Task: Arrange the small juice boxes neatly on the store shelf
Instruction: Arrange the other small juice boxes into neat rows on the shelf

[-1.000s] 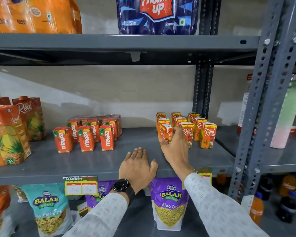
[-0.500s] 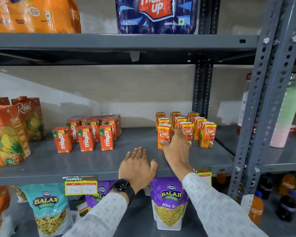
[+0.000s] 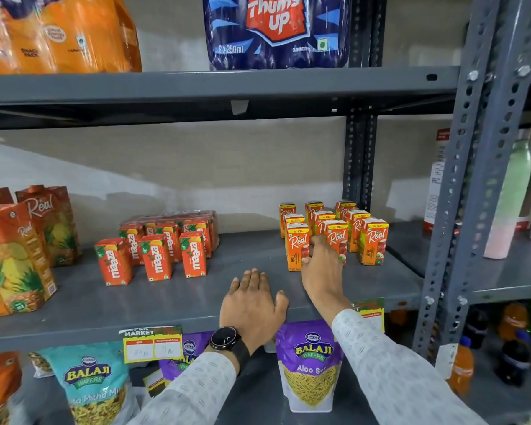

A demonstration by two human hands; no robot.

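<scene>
The front-left Real apple carton (image 3: 297, 247) is stood upright on the grey shelf (image 3: 74, 305), at the front of a cluster of like cartons (image 3: 350, 222) by the right upright. It is touched at its right edge by the right hand (image 3: 321, 265); a closed pinch cannot be confirmed. The left hand (image 3: 252, 302) is laid flat, fingers spread, on the shelf. The carton is judged light and easily dented — best taken by its two side faces. The smooth metal would let it slide, and room is left between it and the Maaza boxes (image 3: 157, 256).

Your right hand (image 3: 321, 268) hides the lower front of one Real box (image 3: 337, 243), its fingers' grip stays unclear, and the left edge cuts off the pineapple carton (image 3: 11, 259).
</scene>
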